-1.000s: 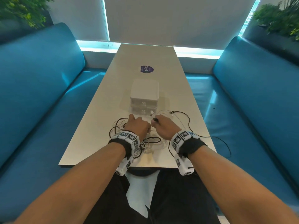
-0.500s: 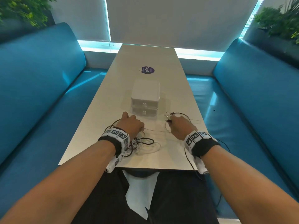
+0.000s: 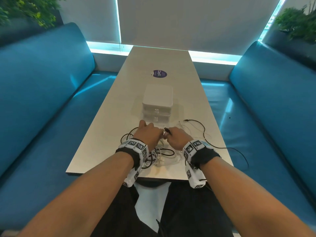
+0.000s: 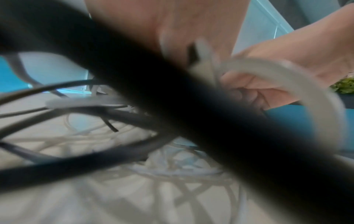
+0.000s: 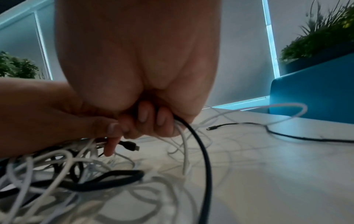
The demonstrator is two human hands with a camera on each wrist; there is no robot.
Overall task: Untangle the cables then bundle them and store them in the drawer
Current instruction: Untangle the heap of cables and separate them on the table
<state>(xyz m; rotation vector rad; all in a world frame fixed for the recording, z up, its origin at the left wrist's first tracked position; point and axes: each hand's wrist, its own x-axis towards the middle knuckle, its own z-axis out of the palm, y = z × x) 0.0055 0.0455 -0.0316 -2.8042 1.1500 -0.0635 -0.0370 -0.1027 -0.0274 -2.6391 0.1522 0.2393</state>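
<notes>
A tangle of black and white cables (image 3: 160, 153) lies on the near end of the table (image 3: 109, 137). Over it my left hand (image 3: 149, 134) and right hand (image 3: 177, 137) meet, knuckles almost touching. In the right wrist view my right hand (image 5: 151, 119) has its fingers curled round a black cable (image 5: 205, 159) and some white strands. My left hand (image 5: 107, 130) pinches cables beside it, close to a black plug (image 5: 132, 146). The left wrist view is blurred, with a white cable loop (image 4: 298, 78) running between both hands. The white drawer unit (image 3: 157, 103) stands shut just behind.
One loose black cable (image 3: 204, 130) runs right of the hands and hangs over the table's right edge. A purple sticker (image 3: 159, 73) lies further up the table. Blue benches (image 3: 42, 100) flank both sides. My legs are under the near edge.
Half a second ago my right hand was out to the right with a cable drawn taut. It has come back in beside the left hand over the tangle.
</notes>
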